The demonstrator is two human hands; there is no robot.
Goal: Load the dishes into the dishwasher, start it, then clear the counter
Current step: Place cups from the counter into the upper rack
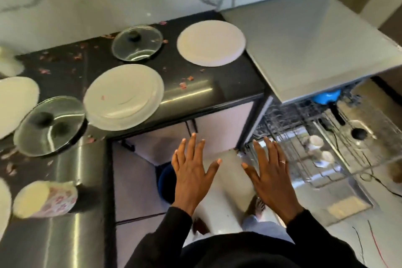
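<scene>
Black sleeves reach forward from the bottom of the head view. Both hands hover palm down in the air, over the floor in front of the cabinet. The left hand (192, 172) has straight, spread fingers, its grip empty. The right hand (269, 172), just beside it and apart from it, is spread the same way and grips nothing; a thin ring (282, 161) sits on one finger.

To the left, a dark worktop (217, 85) carries the dishes. A stack of white plates (124, 97) lies near its front edge. Touching that stack on the left is a glass lid (51, 126) with a black knob. Further back sit a second glass lid (137, 42) and a single white plate (211, 43). A patterned cup (45, 199) lies on its side at the lower left. Pink scraps (183, 85) are scattered over the surface.

To the right stands the dishwasher (315, 39), steel-topped. Its wire rack (304, 148) is pulled out beside the right hand. Inside are a blue item (326, 97), pale cups (316, 140) and a black-knobbed lid (359, 132).
</scene>
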